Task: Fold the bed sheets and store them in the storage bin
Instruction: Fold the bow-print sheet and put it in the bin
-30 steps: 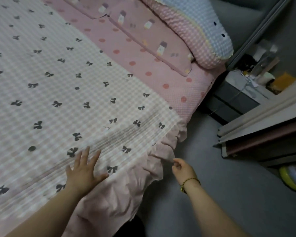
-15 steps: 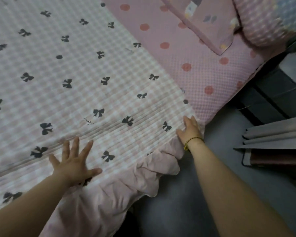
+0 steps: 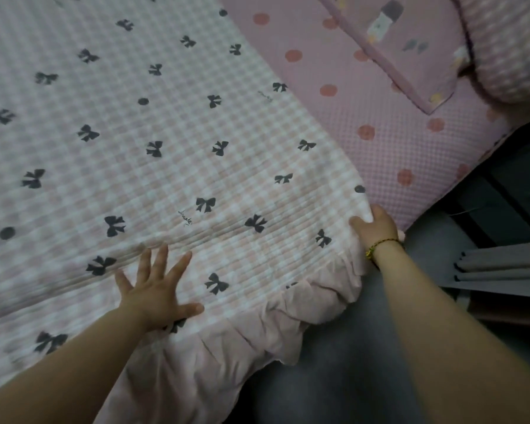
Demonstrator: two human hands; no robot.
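Bed sheet (image 3: pixel 196 133) is being anchored by the flat, spread left hand (image 3: pixel 156 290) while the right hand (image 3: pixel 377 224) is gripping its corner, likely for folding.

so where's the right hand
In the head view, the right hand grips the corner of the bow-print sheet, right of centre, beside the pink dotted sheet.

The sheet (image 3: pixel 172 154) lies spread over the bed (image 3: pixel 398 160), left of a pillow (image 3: pixel 392 53) at the bed's far right corner.
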